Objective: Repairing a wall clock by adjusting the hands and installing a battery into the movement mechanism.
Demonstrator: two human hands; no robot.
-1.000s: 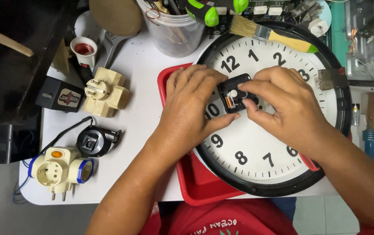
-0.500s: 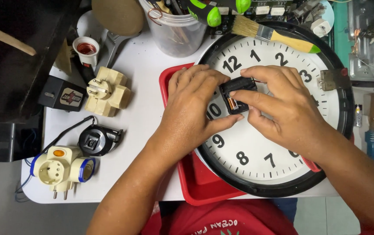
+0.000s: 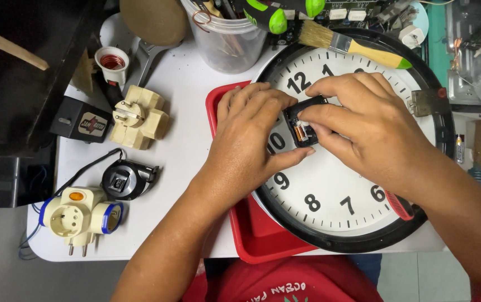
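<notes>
head view — we see left hand (image 3: 251,134) and right hand (image 3: 369,123) both pinched on the small black clock module (image 3: 302,124) over the wall clock (image 3: 335,190); a loose pinch could drop it.

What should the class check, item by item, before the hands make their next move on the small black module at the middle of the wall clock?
1. Both hands on the black module: ok; left hand and right hand grip it.
2. Module over the clock's centre: ok.
3. Wall clock supported: ok, it lies partly on the red tray.
4. Dial free of loose items: not ok; a paintbrush lies across the top rim.
5. Clock hands undamaged: cannot tell, hidden.
6. Module internals seated: cannot tell; only a copper-coloured part shows.
</notes>
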